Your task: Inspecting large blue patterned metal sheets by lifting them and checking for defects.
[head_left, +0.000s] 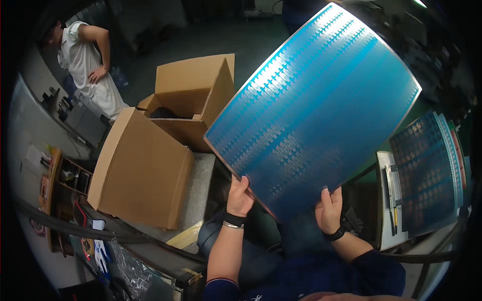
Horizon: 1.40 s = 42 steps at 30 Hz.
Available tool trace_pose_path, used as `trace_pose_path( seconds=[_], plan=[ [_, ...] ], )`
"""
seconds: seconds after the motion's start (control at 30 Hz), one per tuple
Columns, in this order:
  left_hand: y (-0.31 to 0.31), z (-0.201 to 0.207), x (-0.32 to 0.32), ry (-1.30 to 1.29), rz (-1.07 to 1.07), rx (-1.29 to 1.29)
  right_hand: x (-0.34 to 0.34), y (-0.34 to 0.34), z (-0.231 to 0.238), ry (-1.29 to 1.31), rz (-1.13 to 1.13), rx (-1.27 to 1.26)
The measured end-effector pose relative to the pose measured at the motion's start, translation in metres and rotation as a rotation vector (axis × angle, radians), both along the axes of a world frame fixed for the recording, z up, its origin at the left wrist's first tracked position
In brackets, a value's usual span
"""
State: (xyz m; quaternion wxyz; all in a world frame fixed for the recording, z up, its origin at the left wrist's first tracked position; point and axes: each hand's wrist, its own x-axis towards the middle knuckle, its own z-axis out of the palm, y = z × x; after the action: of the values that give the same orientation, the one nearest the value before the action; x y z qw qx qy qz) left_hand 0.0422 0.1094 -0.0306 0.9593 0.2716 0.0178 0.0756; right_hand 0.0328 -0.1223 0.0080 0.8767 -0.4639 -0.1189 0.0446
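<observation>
A large blue sheet (321, 115) with rows of small repeated patterns is held up in front of me, tilted, with light glaring off its upper left part. My left hand (240, 196) grips its lower left edge, thumb on the face. At the lower right edge my right hand (329, 209) holds it the same way, thumb on top. The fingers behind the sheet are hidden on both sides. To my right, similar patterned blue sheets (427, 170) stand in a stack beside a white board (385, 200).
Two brown cardboard boxes are on my left: a nearer one (143, 170) and an open one (181, 100) behind it. A person in white (88, 65) stands at the far left. Crumpled clear plastic (133, 273) and a blue-and-white glove (102, 258) lie at the lower left.
</observation>
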Motion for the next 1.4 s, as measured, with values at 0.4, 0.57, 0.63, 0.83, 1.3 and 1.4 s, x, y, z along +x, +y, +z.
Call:
trace_pose_path(
  seconds=[0.4,0.57,0.63,0.83,1.3,1.4],
  plan=[
    [0.005,-0.007,0.012,0.115,0.057,1.598,0.086,-0.03,0.06,-0.356,-0.824,-0.407],
    [0.017,0.0,0.014,0.152,0.141,1.476,0.119,-0.034,0.038,-0.376,-0.857,-0.833],
    [0.02,-0.001,0.013,0.159,0.133,1.411,0.136,-0.029,0.016,-0.317,-0.795,-0.866],
    [0.02,0.002,0.018,0.216,0.132,1.445,0.17,-0.007,-0.062,-0.159,-0.703,-1.075],
    [0.01,0.007,0.031,0.245,0.016,1.551,0.207,0.019,-0.178,-0.068,-0.678,-1.169],
    [0.007,0.009,0.033,0.239,-0.006,1.559,0.222,0.008,-0.196,-0.018,-0.616,-1.005]
  ],
)
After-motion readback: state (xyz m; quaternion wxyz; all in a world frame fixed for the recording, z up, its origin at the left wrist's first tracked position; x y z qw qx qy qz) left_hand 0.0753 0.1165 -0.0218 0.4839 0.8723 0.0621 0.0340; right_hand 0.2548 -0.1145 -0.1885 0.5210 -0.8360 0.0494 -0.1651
